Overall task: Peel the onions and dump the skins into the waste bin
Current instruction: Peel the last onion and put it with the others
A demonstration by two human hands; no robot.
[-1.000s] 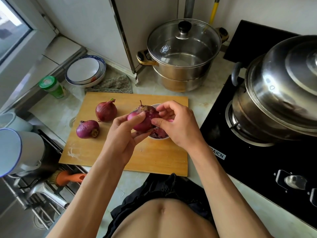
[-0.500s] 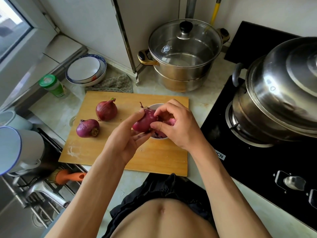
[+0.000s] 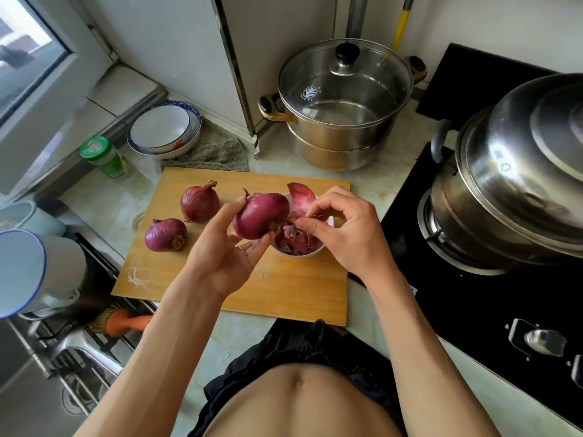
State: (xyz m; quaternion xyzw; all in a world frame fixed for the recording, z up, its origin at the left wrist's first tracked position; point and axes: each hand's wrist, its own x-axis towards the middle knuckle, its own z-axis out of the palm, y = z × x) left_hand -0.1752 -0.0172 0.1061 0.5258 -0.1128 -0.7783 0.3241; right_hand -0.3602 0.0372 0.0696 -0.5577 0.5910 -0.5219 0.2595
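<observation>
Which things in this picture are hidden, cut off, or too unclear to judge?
- Waste bin: not in the head view.
- White bowl: the right hand and held onion cover most of it.
- Onion's underside: hidden by the left hand.
- Large steel pot: cut off by the right edge.
- Mug: cut off at left.

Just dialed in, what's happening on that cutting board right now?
A person is peeling red onions. The left hand holds one onion above the wooden cutting board, while the right hand pinches a strip of skin over a small white bowl that already holds skins. Two more onions lie on the board with their skins on. No waste bin is in view.
</observation>
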